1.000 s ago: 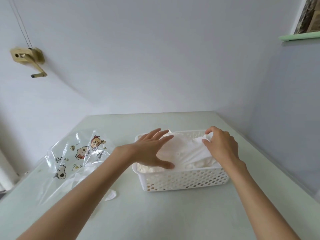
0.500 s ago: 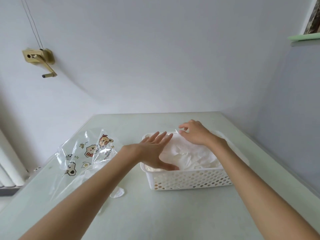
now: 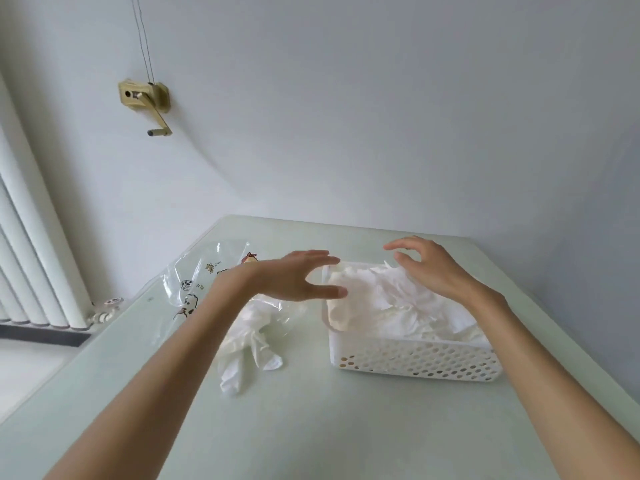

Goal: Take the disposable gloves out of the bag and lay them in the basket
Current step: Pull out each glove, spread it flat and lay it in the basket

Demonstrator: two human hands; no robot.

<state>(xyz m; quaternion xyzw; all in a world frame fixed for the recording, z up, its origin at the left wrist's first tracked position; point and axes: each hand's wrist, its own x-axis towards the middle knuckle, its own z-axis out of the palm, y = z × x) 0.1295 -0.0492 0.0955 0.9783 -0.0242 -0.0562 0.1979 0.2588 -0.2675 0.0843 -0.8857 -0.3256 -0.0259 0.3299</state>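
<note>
Hands are both seen held above the pale green tabletop [image 3: 311, 427], neither gripping anything. L hand [image 3: 294, 277] is spread, fingers straight and pointed right, thumb stretched toward the white perforated plastic basket [image 3: 415, 360]; it is poised just beside the basket's left rim, w/ nothing held. R hand [image 3: 429, 268] is raised over the far part of the basket, fingers loosely curved and apart, nothing pinched between them; whether its palm touches the pile below cannot be told.

Basket is filled w/ a crumpled heap of thin white disposable gloves [image 3: 391, 299], piled up to and over the rim. A cream-coloured fold is seen at the heap's near-left corner, pressed against the basket wall.

Left of the basket, a clear plastic bag printed w/ cartoon animals [image 3: 194, 282] is lying flat on the table, partly hidden by the L forearm. More translucent white gloves [image 3: 242, 358] are seen spilling from its near end onto the tabletop, well apart from the basket, glove fingers pointed toward the camera.

On the wall behind, a brass-coloured crank handle [image 3: 149, 102] is mounted, w/ thin cords running up from it. White vertical radiator tubes [image 3: 31, 254] are seen at far left.
</note>
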